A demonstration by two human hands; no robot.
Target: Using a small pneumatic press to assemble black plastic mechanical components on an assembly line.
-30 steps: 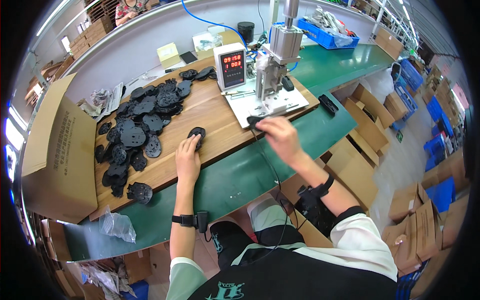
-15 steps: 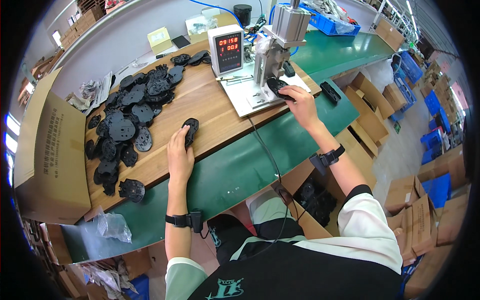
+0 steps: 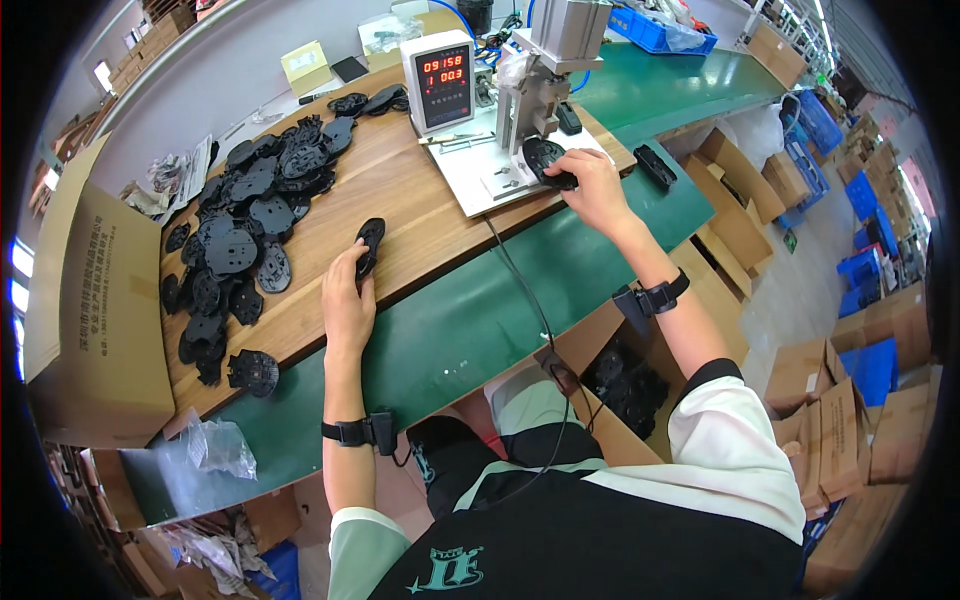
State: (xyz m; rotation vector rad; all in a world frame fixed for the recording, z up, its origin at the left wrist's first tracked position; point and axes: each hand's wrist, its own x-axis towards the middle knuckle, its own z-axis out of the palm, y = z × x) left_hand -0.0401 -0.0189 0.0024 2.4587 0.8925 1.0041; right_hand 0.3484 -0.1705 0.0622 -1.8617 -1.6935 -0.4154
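My left hand (image 3: 347, 302) is over the near edge of the wooden board, pinching a black oval plastic shell (image 3: 371, 246) tilted up on its edge. It looks like a computer mouse base. In my right hand (image 3: 592, 190) is another black oval shell (image 3: 543, 157), gripped by its near end with thumb and fingers. That shell is tilted at the front of a small metal press (image 3: 522, 110), over its white base plate (image 3: 457, 180). Whether it touches the press, I cannot tell. To the left of my left hand lies a heap of similar black shells (image 3: 232, 250).
A counter box with red digits (image 3: 442, 82) stands beside the press. One black part (image 3: 655, 167) lies right of the board on the green table (image 3: 460, 335). A tall cardboard box (image 3: 95, 320) borders the left side; a cable (image 3: 523, 275) hangs over the front edge.
The whole view has shifted slightly, so things sit higher and further left. The shell in my left hand is turned more on its edge. Both hands keep their shells.
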